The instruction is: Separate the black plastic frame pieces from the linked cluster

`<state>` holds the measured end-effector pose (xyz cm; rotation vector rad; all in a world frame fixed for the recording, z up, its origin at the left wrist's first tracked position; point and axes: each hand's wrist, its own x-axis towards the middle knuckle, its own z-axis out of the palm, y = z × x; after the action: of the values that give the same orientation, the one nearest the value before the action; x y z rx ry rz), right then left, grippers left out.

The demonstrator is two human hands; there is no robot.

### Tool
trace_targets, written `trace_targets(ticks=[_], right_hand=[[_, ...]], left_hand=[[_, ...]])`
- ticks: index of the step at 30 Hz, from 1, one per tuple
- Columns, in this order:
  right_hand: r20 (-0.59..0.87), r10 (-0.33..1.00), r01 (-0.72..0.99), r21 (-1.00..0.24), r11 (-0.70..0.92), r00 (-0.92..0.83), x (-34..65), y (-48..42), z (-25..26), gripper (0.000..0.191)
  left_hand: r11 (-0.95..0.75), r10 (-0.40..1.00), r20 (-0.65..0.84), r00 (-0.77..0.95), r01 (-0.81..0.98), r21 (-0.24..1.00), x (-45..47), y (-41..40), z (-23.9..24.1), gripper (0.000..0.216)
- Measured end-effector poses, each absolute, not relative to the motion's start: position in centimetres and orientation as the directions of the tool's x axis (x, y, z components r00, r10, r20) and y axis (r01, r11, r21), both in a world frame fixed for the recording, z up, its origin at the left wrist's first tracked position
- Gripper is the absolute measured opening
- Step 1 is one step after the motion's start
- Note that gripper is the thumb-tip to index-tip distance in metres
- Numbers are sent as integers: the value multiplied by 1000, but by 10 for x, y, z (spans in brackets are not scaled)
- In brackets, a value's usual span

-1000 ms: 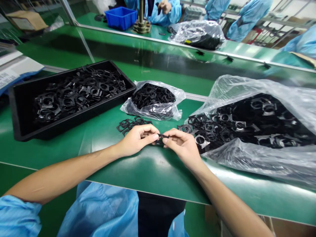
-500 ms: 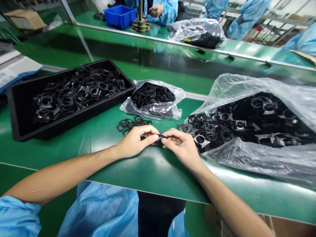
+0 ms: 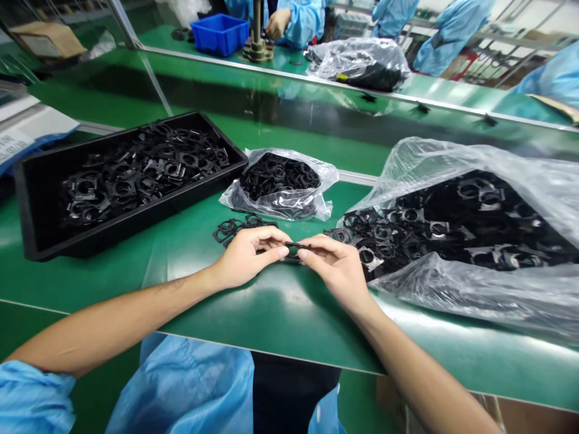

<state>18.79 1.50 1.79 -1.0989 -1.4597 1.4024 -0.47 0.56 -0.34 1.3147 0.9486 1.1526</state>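
Between my two hands is a small black plastic frame (image 3: 296, 246), seen nearly edge-on. My left hand (image 3: 248, 256) pinches its left end between thumb and fingers. Its right end is gripped the same way by my right hand (image 3: 335, 262). Just behind my left hand lies a small pile of flat black ring-shaped frames (image 3: 230, 228) on the green table. To the right of my right hand, black plastic parts with round holes (image 3: 389, 235) spill from a large clear plastic bag (image 3: 420, 157). Whether the held piece is one part or two together, I cannot tell.
At the left stands a black tray (image 3: 131, 217) heaped with black parts. A smaller clear bag (image 3: 316, 205) of black rings sits behind my hands. Beyond a metal rail, a co-worker's hand (image 3: 278, 24) is near a metal post (image 3: 257, 30), a blue bin (image 3: 220, 36) and another bag (image 3: 362, 60).
My hands have drawn slightly apart, and more of the black frame shows between the fingertips. Across the rail, the co-worker's hand has shifted a little left and lower toward the post.
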Motion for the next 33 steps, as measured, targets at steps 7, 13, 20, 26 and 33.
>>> trace_targets(ticks=[7, 13, 20, 26, 33], right_hand=[[-38, 949, -2, -999, -41, -313, 187, 13, 23, 25], [-41, 965, 0, -999, -42, -260, 186, 16, 20, 30], [22, 963, 94, -994, 48, -268, 188, 14, 19, 22], [15, 960, 84, -996, 41, -280, 187, 14, 19, 17], [30, 960, 107, -992, 62, -279, 186, 13, 20, 20]], left_hand=[[-44, 966, 80, 246, -147, 988, -7, 7, 0, 18], [-33, 977, 58, 206, -123, 992, -5, 7, -5, 24], [-94, 975, 100, 198, -41, 995, -7, 7, -5, 23], [-81, 975, 83, 206, -22, 997, -7, 7, -5, 21], [-76, 977, 77, 199, -15, 997, -6, 7, -3, 17]])
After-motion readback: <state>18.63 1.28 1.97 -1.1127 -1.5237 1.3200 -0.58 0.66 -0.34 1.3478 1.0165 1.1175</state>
